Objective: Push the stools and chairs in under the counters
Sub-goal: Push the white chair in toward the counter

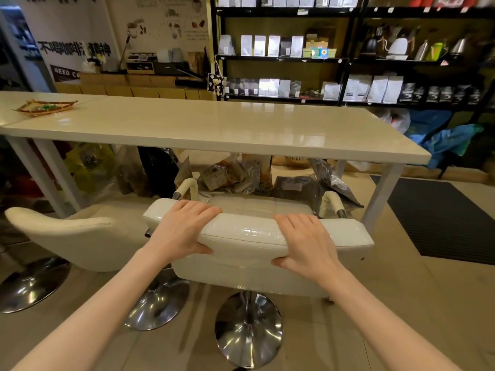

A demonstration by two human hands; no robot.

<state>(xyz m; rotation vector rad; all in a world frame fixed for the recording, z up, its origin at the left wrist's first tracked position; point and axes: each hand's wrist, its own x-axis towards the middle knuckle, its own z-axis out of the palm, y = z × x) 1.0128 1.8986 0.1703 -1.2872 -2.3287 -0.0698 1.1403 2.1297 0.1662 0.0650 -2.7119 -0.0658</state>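
Note:
A white padded bar chair (246,231) with armrests and a chrome disc base (247,330) stands in front of the long cream counter (214,124), its seat near the counter's front edge. My left hand (179,231) grips the top of the backrest, fingers over the top and thumb on the back. My right hand (305,242) grips the same backrest further right in the same way. A second white stool (77,236) stands to the left, partly under the counter, with chrome bases (29,285) on the floor.
Bags and packets (235,175) are piled on the floor under the counter behind the chair. A white counter leg (380,194) stands at the right. A dark floor mat (450,220) lies to the right. A woven tray (45,107) sits on the counter's left. Black shelves (348,60) line the back wall.

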